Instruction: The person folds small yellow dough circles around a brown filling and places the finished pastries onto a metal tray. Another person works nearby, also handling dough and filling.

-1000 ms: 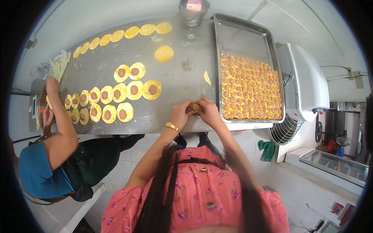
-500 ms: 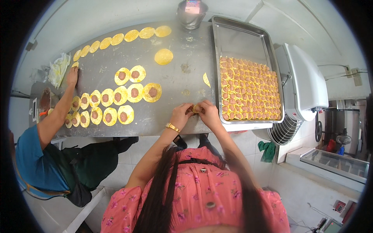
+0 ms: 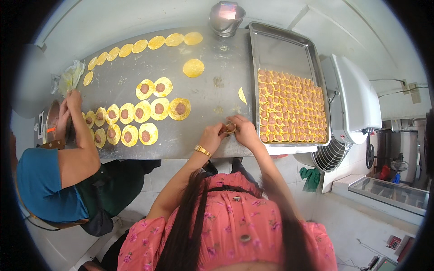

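Between my two hands, above the table's near edge, is a dumpling (image 3: 231,127) with meat in a yellow wrapper. The fingers of my left hand (image 3: 214,137) are closed on its left side. Those of my right hand (image 3: 244,132) curl round its right side. A metal tray (image 3: 254,86) stands just right of my hands, its near part packed with rows of open-topped dumplings (image 3: 291,106). To my left lie rows of round yellow wrappers topped with meat, among them a large wrapper (image 3: 179,109). A thin wrapper piece (image 3: 242,95) lies beside the tray.
Plain wrappers (image 3: 156,43) line the far side of the steel table (image 3: 135,72). At left, a co-worker's hands (image 3: 72,103) are over a metal bowl (image 3: 53,119) near a plastic bag (image 3: 71,77). A metal bucket (image 3: 226,20) and a white machine (image 3: 350,97) stand beyond the tray.
The co-worker has drawn the reaching arm back from the far wrappers, and both hands are now together at the bowl. My fingers have shifted slightly on the dumpling; the view has moved a little.
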A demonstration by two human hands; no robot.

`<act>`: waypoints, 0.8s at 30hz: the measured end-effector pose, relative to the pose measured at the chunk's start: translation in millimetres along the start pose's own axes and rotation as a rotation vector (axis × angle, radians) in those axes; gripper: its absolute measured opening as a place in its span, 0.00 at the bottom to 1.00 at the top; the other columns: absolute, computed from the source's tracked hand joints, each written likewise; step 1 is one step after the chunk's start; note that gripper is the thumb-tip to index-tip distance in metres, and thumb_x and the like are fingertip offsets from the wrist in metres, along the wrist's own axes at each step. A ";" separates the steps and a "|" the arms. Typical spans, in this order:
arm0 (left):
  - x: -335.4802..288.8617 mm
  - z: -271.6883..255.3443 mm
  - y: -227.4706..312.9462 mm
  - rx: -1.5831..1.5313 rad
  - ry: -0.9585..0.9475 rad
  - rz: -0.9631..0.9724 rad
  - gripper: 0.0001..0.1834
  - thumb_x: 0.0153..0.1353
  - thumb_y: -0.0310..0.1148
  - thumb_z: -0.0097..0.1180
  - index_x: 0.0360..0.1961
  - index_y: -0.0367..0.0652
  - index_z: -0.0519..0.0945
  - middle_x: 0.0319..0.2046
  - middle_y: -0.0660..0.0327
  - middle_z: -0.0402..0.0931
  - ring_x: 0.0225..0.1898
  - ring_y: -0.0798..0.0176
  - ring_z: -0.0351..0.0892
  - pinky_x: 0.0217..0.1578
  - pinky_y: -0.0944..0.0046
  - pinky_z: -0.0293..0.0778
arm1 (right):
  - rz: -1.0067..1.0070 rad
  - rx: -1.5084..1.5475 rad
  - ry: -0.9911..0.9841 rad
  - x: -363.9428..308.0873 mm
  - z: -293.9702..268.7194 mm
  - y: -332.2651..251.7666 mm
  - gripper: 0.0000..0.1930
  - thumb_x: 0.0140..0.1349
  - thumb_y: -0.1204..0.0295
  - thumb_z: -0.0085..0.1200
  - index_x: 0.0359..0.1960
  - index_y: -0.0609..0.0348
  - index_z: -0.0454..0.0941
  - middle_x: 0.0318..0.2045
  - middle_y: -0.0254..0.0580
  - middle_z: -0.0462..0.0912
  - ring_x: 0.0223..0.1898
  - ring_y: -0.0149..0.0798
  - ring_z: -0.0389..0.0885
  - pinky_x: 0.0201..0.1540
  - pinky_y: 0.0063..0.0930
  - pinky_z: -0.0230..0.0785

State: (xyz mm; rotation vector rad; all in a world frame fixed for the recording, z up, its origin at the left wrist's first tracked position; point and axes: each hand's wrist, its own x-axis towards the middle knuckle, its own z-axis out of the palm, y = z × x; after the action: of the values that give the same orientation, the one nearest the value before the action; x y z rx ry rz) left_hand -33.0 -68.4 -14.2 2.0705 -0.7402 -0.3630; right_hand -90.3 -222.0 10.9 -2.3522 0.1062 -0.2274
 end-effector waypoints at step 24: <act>13.7 -14.1 -8.3 0.026 0.105 -0.060 0.08 0.53 0.30 0.56 0.34 0.41 0.76 0.28 0.51 0.78 0.31 0.48 0.78 0.32 0.55 0.73 | 0.034 -0.133 0.066 6.6 17.4 -18.4 0.15 0.45 0.84 0.50 0.38 0.59 0.76 0.33 0.48 0.75 0.36 0.54 0.75 0.38 0.43 0.68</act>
State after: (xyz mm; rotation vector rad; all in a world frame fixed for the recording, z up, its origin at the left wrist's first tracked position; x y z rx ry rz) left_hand -12.0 -64.2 -12.8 2.1225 -0.6236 -0.2768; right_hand -80.3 -197.9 12.5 -2.4733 0.1984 -0.2890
